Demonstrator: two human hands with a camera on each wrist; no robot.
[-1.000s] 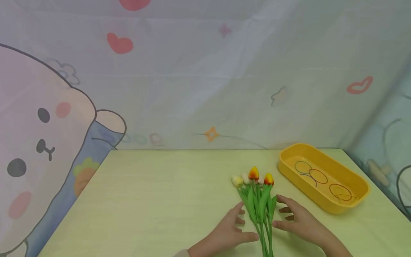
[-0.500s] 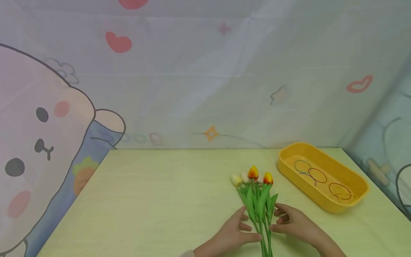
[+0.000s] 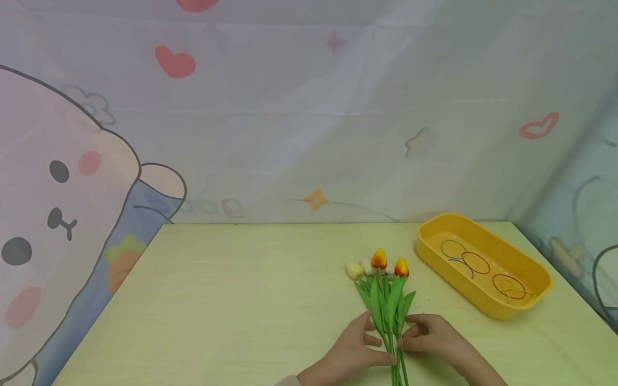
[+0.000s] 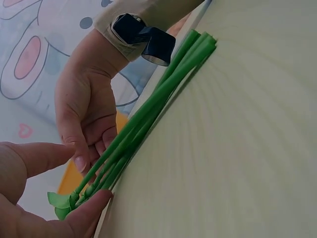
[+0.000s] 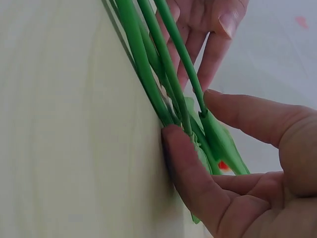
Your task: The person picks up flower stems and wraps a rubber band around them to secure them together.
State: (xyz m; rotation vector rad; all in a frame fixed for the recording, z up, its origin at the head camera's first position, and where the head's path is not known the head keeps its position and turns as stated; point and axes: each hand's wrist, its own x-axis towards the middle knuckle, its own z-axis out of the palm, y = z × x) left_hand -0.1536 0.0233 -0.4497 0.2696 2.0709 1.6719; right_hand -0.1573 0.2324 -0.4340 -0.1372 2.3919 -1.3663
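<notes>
My feed shows the left hand [image 3: 351, 347], digits spread, and the right hand [image 3: 432, 338], whose grip I cannot tell, flanking green-stemmed orange-red and white tulips [image 3: 393, 300]. The bunch lies on the pale yellow tabletop [image 3: 217, 300], near an oblong yellow tray [image 3: 454, 277] holding coloured rings [image 3: 465, 253].

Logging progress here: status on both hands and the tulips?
Left hand alongside stems. Right hand curled around them. Tulips on table. Nothing visibly blocking; yellow tray apart.

Lighting dim and diffuse in all views, soft shadow on table [image 5: 74, 124] just beside right hand [image 5: 257, 208], pale sheen across backdrop [image 3: 270, 80] beyond the grip, backdrop soft-focus in right wrist.
</notes>
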